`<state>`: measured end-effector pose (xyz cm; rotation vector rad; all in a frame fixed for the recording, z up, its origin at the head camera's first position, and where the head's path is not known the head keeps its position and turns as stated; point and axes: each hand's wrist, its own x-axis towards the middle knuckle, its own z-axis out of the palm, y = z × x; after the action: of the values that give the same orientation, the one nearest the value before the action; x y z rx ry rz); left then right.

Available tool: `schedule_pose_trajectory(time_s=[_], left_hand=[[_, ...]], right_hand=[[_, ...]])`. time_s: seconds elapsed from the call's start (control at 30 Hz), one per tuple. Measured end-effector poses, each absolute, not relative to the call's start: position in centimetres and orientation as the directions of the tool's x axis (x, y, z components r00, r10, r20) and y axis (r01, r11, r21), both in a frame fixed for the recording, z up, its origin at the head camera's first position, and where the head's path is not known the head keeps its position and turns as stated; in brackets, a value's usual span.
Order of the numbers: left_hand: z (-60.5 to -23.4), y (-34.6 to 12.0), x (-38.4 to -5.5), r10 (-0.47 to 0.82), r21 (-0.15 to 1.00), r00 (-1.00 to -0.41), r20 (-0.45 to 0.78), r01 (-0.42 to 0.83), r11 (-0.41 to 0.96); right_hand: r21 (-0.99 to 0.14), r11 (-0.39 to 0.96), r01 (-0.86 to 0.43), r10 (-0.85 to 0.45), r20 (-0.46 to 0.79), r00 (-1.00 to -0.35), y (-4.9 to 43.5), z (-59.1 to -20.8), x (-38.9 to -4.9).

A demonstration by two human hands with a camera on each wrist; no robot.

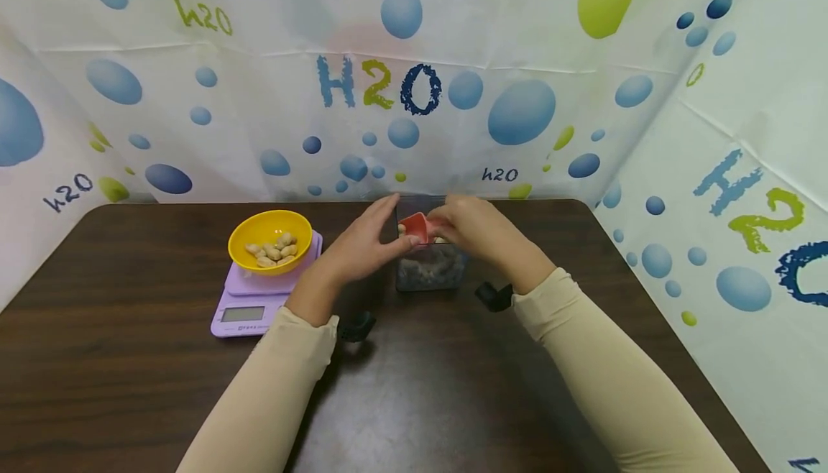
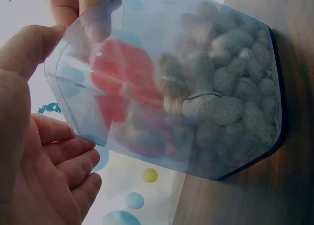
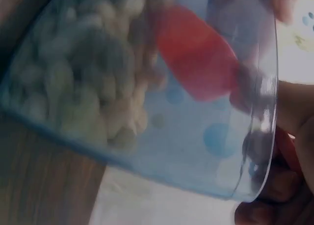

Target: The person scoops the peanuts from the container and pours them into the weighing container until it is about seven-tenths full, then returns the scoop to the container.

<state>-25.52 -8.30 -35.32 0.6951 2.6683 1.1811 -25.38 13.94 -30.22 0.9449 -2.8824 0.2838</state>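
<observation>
Sleeved left grip, wide, touches bin as right grip pinches scoop below "H2O"

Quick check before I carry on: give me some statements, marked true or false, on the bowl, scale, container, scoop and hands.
1. The yellow bowl sits on the purple scale. True.
2. The bowl is empty. False: it holds peanuts.
3. The right hand holds the red scoop. True.
4. The left hand is at the rim of the clear container. True.
5. In the head view, the container stands left of the scale. False: it stands to its right.
</observation>
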Motion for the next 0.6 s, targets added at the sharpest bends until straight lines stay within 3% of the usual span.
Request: schedule_pose_trajectory(time_s=[0.2, 0.6], left_hand=[[-35.2, -8.4, -25.5, 0.469, 0.725, -0.882, 0.047, 0.354, 0.591], [-35.3, -8.3, -25.4, 0.453, 0.717, -0.891, 0.022, 0.330, 0.614]], right_hand=[[-0.297, 0.816, -0.497, -0.516, 0.014, -0.856, 14.1, -30.1, -25.6], [-0.482, 0.748, -0.455, -0.486, 0.068, -0.871, 16.5, -30.4, -26.1]])
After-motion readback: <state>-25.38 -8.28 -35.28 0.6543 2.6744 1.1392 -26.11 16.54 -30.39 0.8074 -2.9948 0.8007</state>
